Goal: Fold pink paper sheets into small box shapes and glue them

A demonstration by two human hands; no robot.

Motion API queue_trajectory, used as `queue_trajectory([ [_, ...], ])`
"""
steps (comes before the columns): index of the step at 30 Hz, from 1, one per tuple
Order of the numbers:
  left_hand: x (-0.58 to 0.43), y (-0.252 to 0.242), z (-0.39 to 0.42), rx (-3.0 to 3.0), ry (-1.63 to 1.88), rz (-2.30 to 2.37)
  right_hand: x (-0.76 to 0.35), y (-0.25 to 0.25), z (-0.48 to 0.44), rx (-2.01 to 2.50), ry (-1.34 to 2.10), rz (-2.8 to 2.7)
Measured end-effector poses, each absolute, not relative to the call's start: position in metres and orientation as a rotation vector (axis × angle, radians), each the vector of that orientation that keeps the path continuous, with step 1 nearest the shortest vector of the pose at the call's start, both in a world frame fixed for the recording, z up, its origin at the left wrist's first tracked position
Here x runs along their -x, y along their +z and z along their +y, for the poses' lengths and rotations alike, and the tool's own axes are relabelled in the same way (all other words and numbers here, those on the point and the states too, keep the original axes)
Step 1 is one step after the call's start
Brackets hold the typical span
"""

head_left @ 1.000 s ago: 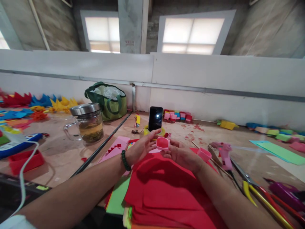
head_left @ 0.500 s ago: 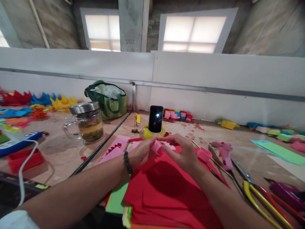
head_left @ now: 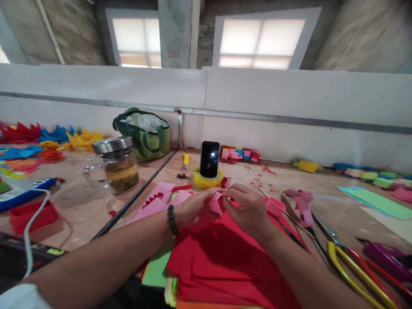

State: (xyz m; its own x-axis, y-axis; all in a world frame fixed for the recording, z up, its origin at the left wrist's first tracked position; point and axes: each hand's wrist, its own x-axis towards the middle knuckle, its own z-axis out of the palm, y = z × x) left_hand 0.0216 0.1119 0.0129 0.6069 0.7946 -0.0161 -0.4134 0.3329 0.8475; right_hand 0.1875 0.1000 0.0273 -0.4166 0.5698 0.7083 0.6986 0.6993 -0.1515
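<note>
Just below centre frame, a small pink box [head_left: 216, 204] sits between two hands, touching both. Fingers of the left hand [head_left: 195, 209] hold its left side; those of the right hand [head_left: 249, 210] pinch its right edge. Long axis unclear.

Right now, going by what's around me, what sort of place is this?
Probably a handicraft workshop: there's a pink glue gun and scissors on the worktable, and your left hand and right hand hold a small pink piece.
</note>
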Motion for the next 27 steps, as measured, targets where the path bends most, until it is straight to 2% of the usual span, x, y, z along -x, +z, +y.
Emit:
queue_trajectory([
  [6, -0.021, 0.006, 0.116, -1.037, 0.853, 0.372, -0.189, 0.029, 0.099, 0.950, -0.194, -2.110],
  [12, -0.020, 0.010, 0.114, -1.070, 0.833, 0.444, -0.189, 0.025, 0.104, 1.007, 0.002, -2.050],
  [17, -0.011, 0.012, 0.119, -1.214, 0.773, 0.554, -0.190, 0.025, 0.107, 1.066, -0.103, -1.954],
  [22, -0.003, 0.006, 0.134, -1.299, 0.760, 0.501, -0.191, 0.023, 0.113, 1.137, 0.155, -1.952],
  [24, -0.003, 0.006, 0.135, -1.392, 0.746, 0.527, -0.192, 0.022, 0.114, 1.172, 0.192, -1.932],
  [27, -0.005, 0.007, 0.130, -1.762, 0.878, 0.687, -0.192, 0.022, 0.113, 1.276, 0.074, -1.894],
])
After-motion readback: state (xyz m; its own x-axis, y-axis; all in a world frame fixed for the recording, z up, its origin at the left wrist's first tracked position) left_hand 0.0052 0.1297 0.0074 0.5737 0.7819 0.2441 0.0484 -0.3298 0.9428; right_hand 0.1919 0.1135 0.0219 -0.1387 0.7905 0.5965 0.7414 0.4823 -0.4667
